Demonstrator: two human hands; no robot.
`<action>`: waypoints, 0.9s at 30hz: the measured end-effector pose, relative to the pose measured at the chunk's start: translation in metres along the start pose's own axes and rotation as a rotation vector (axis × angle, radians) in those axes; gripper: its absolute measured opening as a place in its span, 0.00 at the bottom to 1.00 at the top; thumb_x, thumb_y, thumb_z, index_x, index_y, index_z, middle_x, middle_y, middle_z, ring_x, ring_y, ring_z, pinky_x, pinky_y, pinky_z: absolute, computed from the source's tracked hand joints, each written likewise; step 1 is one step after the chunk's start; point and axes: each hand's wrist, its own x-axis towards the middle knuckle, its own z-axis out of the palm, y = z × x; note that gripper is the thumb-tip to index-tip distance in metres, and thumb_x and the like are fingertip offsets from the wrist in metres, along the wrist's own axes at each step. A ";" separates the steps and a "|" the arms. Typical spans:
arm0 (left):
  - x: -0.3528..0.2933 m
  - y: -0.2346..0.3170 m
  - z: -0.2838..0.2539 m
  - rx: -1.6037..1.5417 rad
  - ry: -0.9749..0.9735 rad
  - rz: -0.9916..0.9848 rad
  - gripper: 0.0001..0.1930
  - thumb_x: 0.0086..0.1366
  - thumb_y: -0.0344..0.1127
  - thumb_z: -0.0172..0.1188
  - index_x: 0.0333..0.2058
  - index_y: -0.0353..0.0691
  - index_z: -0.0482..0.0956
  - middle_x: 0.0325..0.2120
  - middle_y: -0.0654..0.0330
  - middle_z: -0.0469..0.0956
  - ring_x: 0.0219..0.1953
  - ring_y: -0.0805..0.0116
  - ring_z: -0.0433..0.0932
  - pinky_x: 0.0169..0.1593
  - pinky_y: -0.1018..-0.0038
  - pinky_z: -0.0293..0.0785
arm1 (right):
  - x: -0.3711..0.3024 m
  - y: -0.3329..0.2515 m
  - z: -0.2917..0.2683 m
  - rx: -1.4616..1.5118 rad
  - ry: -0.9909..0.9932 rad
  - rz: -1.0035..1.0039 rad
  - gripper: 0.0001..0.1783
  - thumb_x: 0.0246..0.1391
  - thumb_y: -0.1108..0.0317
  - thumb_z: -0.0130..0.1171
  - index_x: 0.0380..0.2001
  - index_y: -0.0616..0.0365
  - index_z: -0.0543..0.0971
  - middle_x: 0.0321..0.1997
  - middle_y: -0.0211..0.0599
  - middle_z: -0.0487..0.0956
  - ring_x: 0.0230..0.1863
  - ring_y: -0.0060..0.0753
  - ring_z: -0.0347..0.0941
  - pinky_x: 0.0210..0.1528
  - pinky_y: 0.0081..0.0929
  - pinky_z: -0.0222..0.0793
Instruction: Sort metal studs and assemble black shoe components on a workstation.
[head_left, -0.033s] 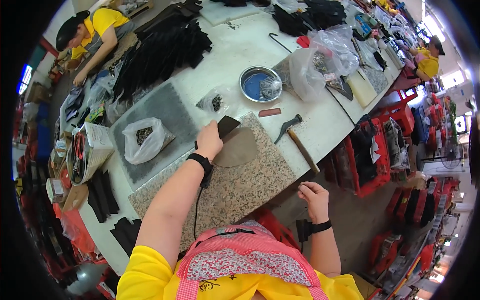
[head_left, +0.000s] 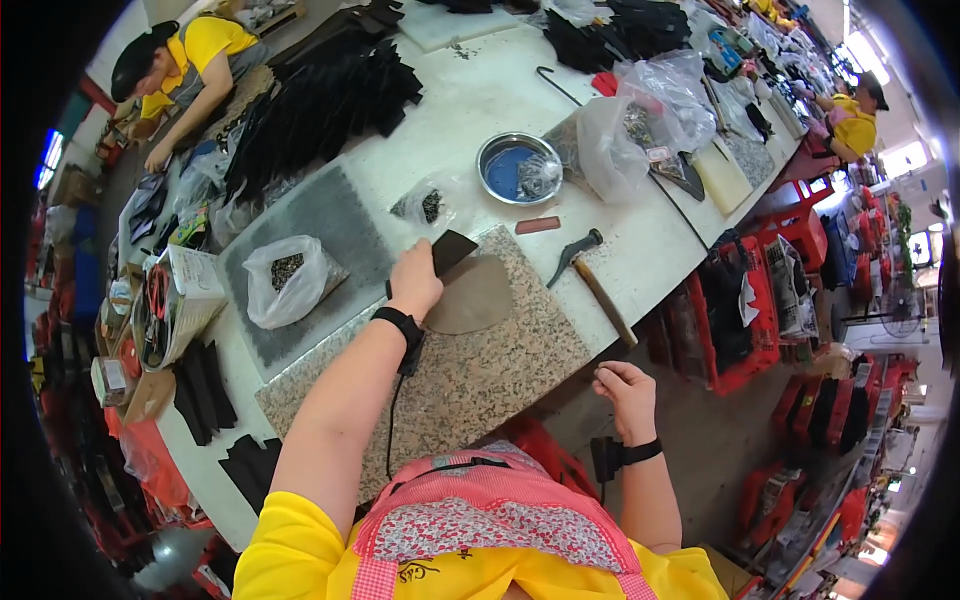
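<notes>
My left hand (head_left: 414, 278) is closed around a flat black strip (head_left: 456, 250), whose far end sticks out past the fingers. The strip lies over the edge of a rounded grey-brown pad (head_left: 475, 297) on a speckled granite slab (head_left: 480, 375). My right hand (head_left: 630, 400) hangs off the table's front edge, thumb and fingertips pinched together; anything between them is too small to make out. Right of the slab rests a hammer (head_left: 607, 302) with a wooden handle. Beyond the slab lies a small reddish-brown bar (head_left: 538, 225).
A metal bowl (head_left: 484, 184) stands behind the slab, near a small bag of dark bits (head_left: 430, 206). An opened plastic bag (head_left: 318, 270) of small parts sits on a dark grey board (head_left: 345, 215). Black strips (head_left: 325, 105) are heaped at the far left. Co-workers stand farther off.
</notes>
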 end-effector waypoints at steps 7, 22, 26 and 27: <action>-0.045 0.047 -0.052 -0.209 0.390 0.735 0.18 0.38 0.22 0.57 0.32 0.41 0.68 0.28 0.54 0.69 0.34 0.51 0.69 0.38 0.62 0.65 | 0.015 -0.032 0.018 -0.067 -0.131 -0.049 0.07 0.49 0.78 0.60 0.33 0.70 0.79 0.26 0.37 0.79 0.26 0.24 0.75 0.31 0.19 0.72; -0.139 -0.004 0.013 -0.085 -0.156 0.534 0.20 0.41 0.24 0.60 0.37 0.39 0.69 0.37 0.54 0.71 0.45 0.54 0.70 0.47 0.65 0.67 | 0.099 -0.018 0.161 -0.808 -0.587 -0.643 0.08 0.44 0.76 0.60 0.31 0.67 0.79 0.26 0.44 0.78 0.29 0.39 0.77 0.34 0.29 0.72; -0.202 -0.014 -0.005 -0.276 -0.113 0.223 0.23 0.41 0.27 0.62 0.41 0.38 0.70 0.37 0.51 0.74 0.44 0.50 0.72 0.47 0.62 0.69 | 0.117 0.010 0.172 -1.096 -0.645 -0.952 0.07 0.42 0.76 0.59 0.29 0.64 0.77 0.32 0.47 0.74 0.36 0.53 0.72 0.41 0.41 0.69; -0.223 -0.021 -0.008 -0.336 -0.093 0.130 0.24 0.42 0.28 0.63 0.43 0.37 0.70 0.38 0.50 0.75 0.43 0.49 0.73 0.47 0.61 0.70 | 0.119 0.014 0.171 -1.196 -0.639 -0.974 0.08 0.43 0.76 0.59 0.30 0.63 0.77 0.34 0.46 0.73 0.38 0.52 0.71 0.41 0.41 0.69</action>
